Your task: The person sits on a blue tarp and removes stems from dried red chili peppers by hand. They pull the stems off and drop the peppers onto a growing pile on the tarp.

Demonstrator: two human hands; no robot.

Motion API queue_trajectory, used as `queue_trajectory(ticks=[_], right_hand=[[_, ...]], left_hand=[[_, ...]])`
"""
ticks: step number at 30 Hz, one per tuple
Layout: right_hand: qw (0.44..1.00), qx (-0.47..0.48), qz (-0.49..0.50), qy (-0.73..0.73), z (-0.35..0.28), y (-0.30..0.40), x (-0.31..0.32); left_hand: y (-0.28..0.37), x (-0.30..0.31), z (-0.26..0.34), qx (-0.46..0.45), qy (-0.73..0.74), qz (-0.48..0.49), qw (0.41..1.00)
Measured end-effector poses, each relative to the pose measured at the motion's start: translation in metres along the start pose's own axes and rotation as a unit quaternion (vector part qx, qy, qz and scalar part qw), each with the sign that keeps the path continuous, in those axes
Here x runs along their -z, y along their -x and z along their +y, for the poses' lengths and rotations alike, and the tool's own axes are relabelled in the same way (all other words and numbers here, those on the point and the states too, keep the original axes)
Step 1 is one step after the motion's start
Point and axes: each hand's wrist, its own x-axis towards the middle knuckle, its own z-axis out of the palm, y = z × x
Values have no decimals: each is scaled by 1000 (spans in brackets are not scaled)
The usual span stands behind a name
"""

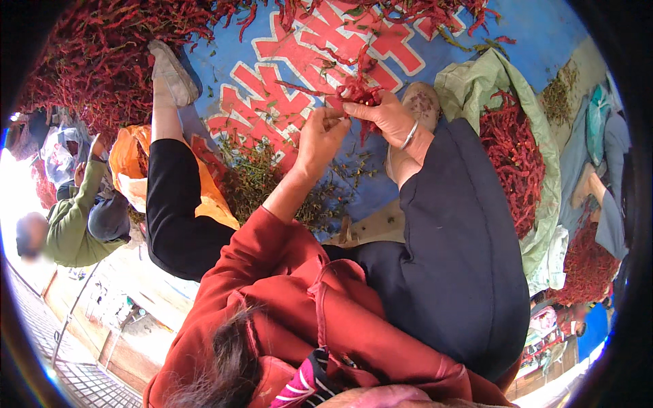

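A bunch of dried red chili peppers (359, 94) is held up in front of me, above a blue sheet with red and white lettering. My right hand (390, 117), with a silvery bangle at the wrist, grips the bunch between thumb and fingers. My left hand (324, 135) is close beside it on the left, its fingertips bent together at the bunch's lower edge; whether they pinch a stem cannot be made out. Beneath my hands, green stems and leaf scraps (270, 188) lie heaped on the blue sheet (224, 66).
A large heap of red chilies (86, 61) covers the upper left. An orange sack (132, 168) lies beside my left leg. A pale green woven sack (548, 204) holding chilies (510, 158) stands beyond my right leg. People sit at the far left (81, 219) and far right (604, 199).
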Motion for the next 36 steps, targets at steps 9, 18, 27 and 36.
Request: queue_trajectory(ticks=[9,18,27,36], right_hand=[[994,-55,-8,-98,7,-12,10],[974,-101,15,-204,16,-11,33],[998,14,15,55,-13,0,-4],[997,-39,21,62,2,3,-11]], left_hand=[[-2,-5,14,-267,-201,-51,941],[-59,64,-10,-275,-451,20,849],[-64,35,12,-146,-140,17,979],[-27,21,14,-150,-177,3,973]])
